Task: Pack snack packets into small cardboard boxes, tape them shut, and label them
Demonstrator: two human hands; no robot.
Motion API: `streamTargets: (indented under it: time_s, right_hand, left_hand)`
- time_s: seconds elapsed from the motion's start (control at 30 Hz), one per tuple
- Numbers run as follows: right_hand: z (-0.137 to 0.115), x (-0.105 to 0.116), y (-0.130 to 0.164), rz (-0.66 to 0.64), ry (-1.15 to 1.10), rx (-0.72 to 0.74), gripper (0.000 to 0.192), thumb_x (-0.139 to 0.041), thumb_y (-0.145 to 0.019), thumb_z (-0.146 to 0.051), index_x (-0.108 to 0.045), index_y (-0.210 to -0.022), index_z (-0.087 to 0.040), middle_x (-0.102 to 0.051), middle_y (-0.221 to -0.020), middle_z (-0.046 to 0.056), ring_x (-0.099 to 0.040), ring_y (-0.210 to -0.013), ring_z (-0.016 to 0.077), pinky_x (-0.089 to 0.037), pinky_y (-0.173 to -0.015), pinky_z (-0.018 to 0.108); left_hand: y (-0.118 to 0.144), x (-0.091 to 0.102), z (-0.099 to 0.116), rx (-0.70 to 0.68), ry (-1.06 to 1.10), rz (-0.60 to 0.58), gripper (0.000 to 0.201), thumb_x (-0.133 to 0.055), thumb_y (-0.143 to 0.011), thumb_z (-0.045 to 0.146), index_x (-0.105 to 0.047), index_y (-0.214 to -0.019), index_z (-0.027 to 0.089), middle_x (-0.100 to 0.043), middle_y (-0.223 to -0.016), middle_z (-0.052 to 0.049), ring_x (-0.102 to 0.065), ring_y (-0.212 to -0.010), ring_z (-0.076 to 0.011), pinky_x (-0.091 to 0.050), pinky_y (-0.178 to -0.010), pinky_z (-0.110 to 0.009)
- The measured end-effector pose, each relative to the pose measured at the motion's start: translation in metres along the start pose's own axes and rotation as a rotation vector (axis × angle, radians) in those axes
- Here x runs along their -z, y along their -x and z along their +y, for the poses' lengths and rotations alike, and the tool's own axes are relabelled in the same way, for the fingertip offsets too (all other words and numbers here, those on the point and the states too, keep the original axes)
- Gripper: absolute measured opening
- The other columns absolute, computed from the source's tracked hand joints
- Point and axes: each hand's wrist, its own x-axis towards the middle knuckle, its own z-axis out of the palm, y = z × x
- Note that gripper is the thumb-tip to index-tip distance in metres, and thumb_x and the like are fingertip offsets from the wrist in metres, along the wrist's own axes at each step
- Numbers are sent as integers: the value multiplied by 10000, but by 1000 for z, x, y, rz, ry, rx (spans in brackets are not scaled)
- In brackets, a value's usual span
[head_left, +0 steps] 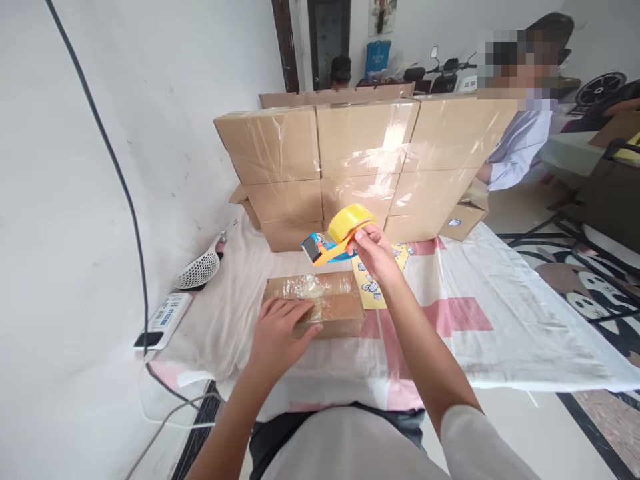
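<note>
Resting on the near left part of a small brown cardboard box (345, 308), the left hand (281, 328) is laid flat, fingers spread. Above the box's far edge, apparently apart from it, an orange-and-blue plastic tape dispenser (331, 253) is grasped by the right hand (373, 249). Brown cardboard cartons (357, 141) are stacked beyond.

The tape roll (345, 223) is yellow, the carton (343, 308) brown, the tablecloth (525, 350) white with pink patches

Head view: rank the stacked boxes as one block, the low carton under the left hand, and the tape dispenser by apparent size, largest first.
1. Stacked boxes
2. Low carton
3. Tape dispenser, partly covered by the right hand; held up, it may look enlarged.
</note>
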Motion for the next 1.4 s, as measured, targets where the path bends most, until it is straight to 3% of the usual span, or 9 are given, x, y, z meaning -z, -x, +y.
streamTargets:
  time_s: [0.13,0.3,0.5,0.63,0.8,0.93,1.03,1.23,1.4]
  right_hand:
    - [-40,-21,24,-52,170,181,265,-818,-787,-428,-699,-883,-212,-647,-762,-6,-604,-667,138,-527,-649,274]
    - [-45,-42,47,-4,374,249,195,-758,-816,-380,-665,-852,-212,-666,-771,-3,-638,-704,153,-524,-639,270]
    - [-29,-40,48,29,593,545,257,-636,-864,-324,-501,-680,-206,-420,-598,-51,-371,-504,90,-305,-473,238]
    - [-23,-35,45,80,608,675,248,-614,-886,-336,-516,-698,-208,-462,-647,-19,-434,-589,128,-365,-545,263]
    - [-27,-33,41,-59,514,491,231,-674,-876,-427,-622,-818,-210,-619,-768,34,-612,-762,212,-522,-737,350]
    - [-32,-33,35,-253,529,267,337,-740,-849,-395,-644,-1116,-213,-728,-1029,65,-692,-944,250,-551,-858,372]
    - [-27,-35,33,-275,505,181,394,-736,-865,-377,-616,-1204,-217,-726,-1214,91,-701,-1077,270,-549,-941,397]
    - [-18,-39,29,-234,272,46,306,-731,-866,-450,-710,-1043,-201,-781,-1097,76,-744,-1005,261,-580,-899,378]
    - [-33,-34,15,-227,-10,-226,452,-717,-817,-584,-768,-960,-158,-796,-959,104,-752,-977,292,-587,-893,407]
  left_hand:
    - [-13,24,5,152,215,-32,774,-709,-877,461,-353,-1544,294,-745,-1186,-42,-714,-1027,-232,-508,-1018,-442]
    - [-47,28,19,55,434,132,437,-548,-972,397,-550,-1385,250,-588,-1380,-95,-558,-1298,-246,-472,-1080,-401]
    - [-76,11,30,102,649,25,226,-581,-965,397,-718,-925,221,-593,-1263,-81,-558,-1268,-231,-432,-1109,-360]
    - [-83,4,30,91,767,-25,166,-627,-937,349,-744,-915,234,-586,-1255,-73,-552,-1261,-223,-424,-1105,-344]
    - [-85,3,33,65,820,28,145,-652,-921,319,-737,-852,225,-608,-1140,-66,-580,-1189,-215,-448,-1058,-331]
    - [-82,5,29,123,862,92,148,-653,-929,343,-726,-896,219,-628,-1134,-57,-606,-1126,-197,-477,-979,-300]
    - [-80,5,26,149,886,81,167,-652,-934,366,-732,-931,220,-647,-1046,-45,-627,-1027,-184,-490,-923,-294]
    - [-77,3,26,181,829,66,198,-651,-932,389,-744,-922,215,-622,-941,-32,-633,-925,-172,-503,-859,-290]
    - [-76,10,22,8,623,132,163,-630,-955,338,-773,-957,262,-621,-997,-45,-617,-1007,-190,-483,-931,-334]
